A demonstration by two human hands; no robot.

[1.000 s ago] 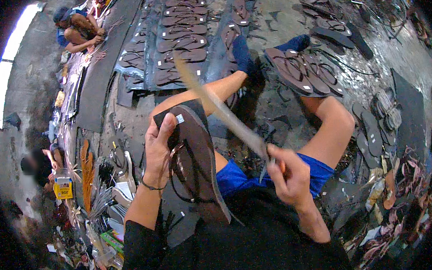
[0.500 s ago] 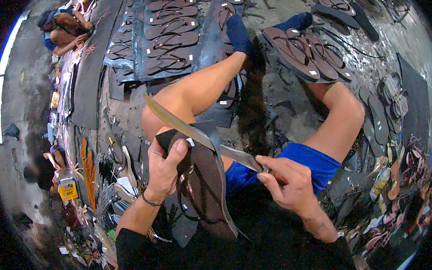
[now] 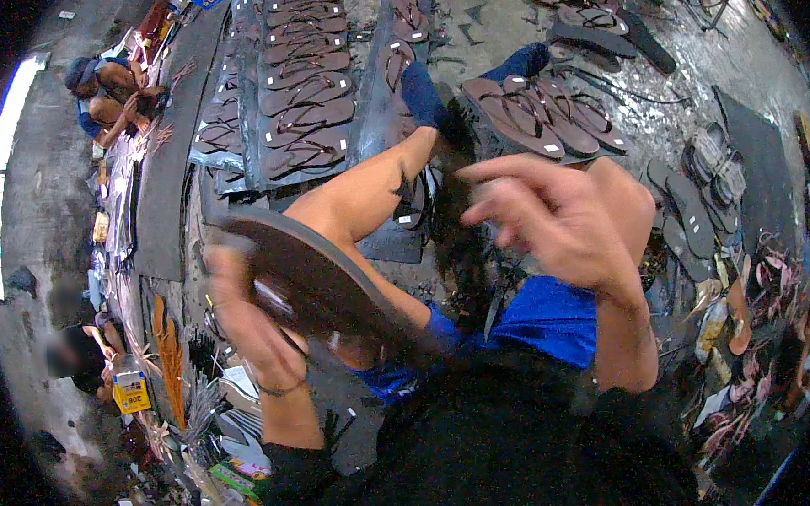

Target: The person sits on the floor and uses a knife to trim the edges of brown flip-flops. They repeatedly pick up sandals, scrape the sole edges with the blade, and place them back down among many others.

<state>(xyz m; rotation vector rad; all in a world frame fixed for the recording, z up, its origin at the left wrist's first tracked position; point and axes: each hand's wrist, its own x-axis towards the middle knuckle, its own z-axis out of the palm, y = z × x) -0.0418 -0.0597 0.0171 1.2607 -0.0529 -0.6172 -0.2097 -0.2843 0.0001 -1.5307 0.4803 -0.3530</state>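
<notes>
Holding, in the left hand [image 3: 246, 316], a dark brown, flat-soled thong sandal [image 3: 338, 279] with a glossy strap, above the lap and left thigh, slanting from a rounded end at upper left down toward the black shirt [image 3: 488, 432]. With the right hand [image 3: 564, 222] raised, near but apart from the sandal, fingers half curled; no telling, through the blur, about anything pinched there. Best, by judgement, to steady the lower end against the lap, keep left fingertips back from the rim, and turn the sole slowly for even work along the curve. Facing upper right, the long edge, free of either hand. Room for moving in the gap between sandal and right hand; tighter below, with bright blue cloth shorts [image 3: 551, 323] and bare left leg [image 3: 356, 191] underneath. Beyond the left knee, rows of brown thong sandals [image 3: 307, 100] on blue-grey sheeting [image 3: 371, 99], best left outside any swing.
</notes>
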